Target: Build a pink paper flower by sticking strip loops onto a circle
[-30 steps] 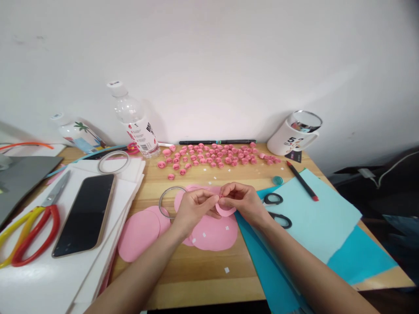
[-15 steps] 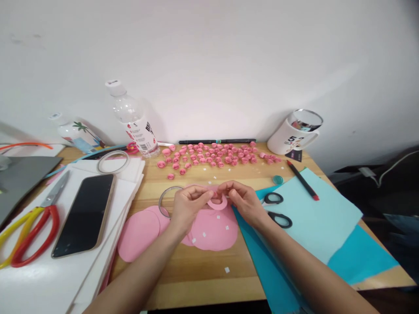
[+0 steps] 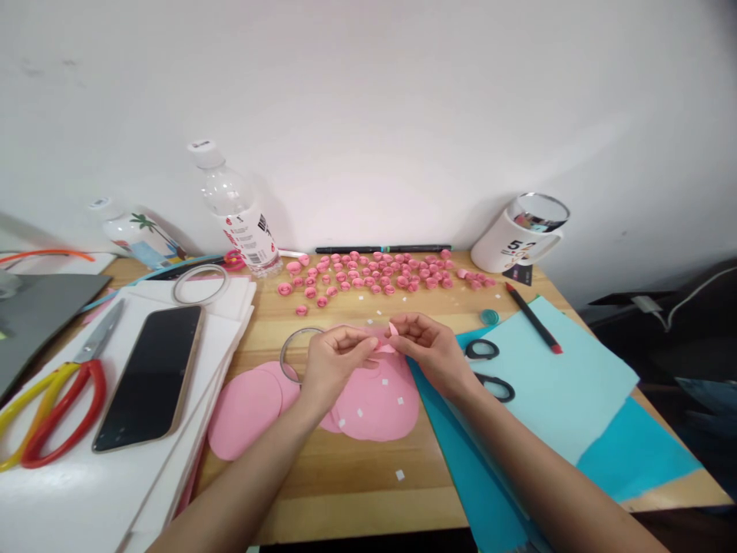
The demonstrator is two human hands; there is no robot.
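Note:
Between my fingertips runs a narrow pink paper strip point(image 3: 387, 348). My left hand point(image 3: 339, 359) pinches its one end, which looks rolled, though the fingers partly hide it. At the strip's other side my right hand point(image 3: 433, 349) has it between thumb and fingers, and a short tip sticks up there. Below both hands lie pink paper circles point(image 3: 380, 415) with small white squares on top. More pink circles point(image 3: 245, 415) lie to the left, beside a ring-shaped tape roll point(image 3: 286, 355). Behind, many small rolled pink paper flowers point(image 3: 374, 276) are spread over the table.
Black-handled scissors point(image 3: 495, 388) and a red-tipped pen point(image 3: 533, 316) rest on blue paper point(image 3: 576, 376) at right. A white mug point(image 3: 512, 238) stands behind. On the left are a phone point(image 3: 150, 376), red-and-yellow scissors point(image 3: 63, 415), paper stacks and a plastic bottle point(image 3: 245, 230).
The pink strip formed a loose hanging loop before; now it is drawn shorter and straighter between my hands. My right hand has turned slightly, and the left has barely moved.

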